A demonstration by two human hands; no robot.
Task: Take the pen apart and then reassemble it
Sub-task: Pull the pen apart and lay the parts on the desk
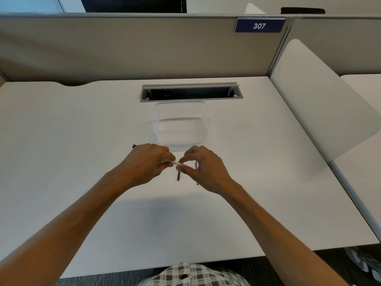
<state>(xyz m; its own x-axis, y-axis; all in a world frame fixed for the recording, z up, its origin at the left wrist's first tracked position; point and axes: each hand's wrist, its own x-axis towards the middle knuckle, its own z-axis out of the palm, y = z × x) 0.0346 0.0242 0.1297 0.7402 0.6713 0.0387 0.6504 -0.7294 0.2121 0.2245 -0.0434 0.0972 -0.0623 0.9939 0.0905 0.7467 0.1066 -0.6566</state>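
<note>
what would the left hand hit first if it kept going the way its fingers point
Probably the right hand. The left hand points rightward along the white printed pen barrel that both hands pinch, so the right hand's fingertips come first, nearly touching already. Depth is hard to judge.

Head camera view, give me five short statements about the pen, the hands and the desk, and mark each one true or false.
1. Both hands hold the white pen barrel above the desk. True: the left hand and the right hand each pinch one end.
2. A clear plastic container sits beyond the hands. True.
3. The sign on the partition reads 412. False: it reads 307.
4. A small black pen part lies on the desk below the barrel. True.
5. The thin blue part is inside the container. False: it lies on the desk beside the right hand, partly hidden by it.
</note>
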